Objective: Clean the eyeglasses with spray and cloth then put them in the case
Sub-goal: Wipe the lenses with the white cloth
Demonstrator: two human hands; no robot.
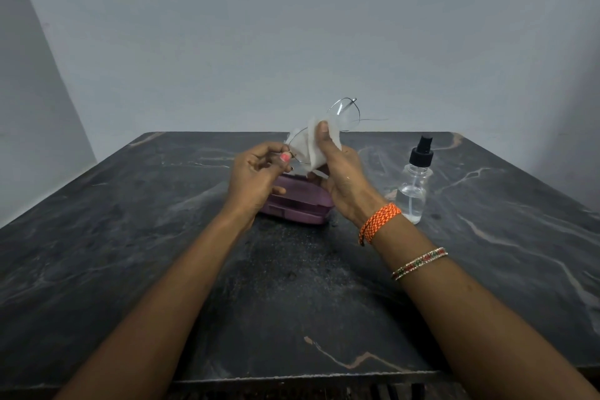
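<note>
Thin wire-rimmed eyeglasses [344, 114] are held up above the table, tilted, with one temple pointing right. My left hand [256, 175] pinches the frame at its lower left end. My right hand [341, 177] presses a white cloth [311, 146] around the lower lens, thumb on top. The upper lens is bare. A purple glasses case [297, 206] lies shut on the table right under my hands, partly hidden by them. A clear spray bottle [413, 187] with a black nozzle stands to the right of my right wrist.
The dark marble table [162, 237] reaches a plain grey wall at the back. Its front edge runs along the bottom of the view. Bracelets sit on my right wrist.
</note>
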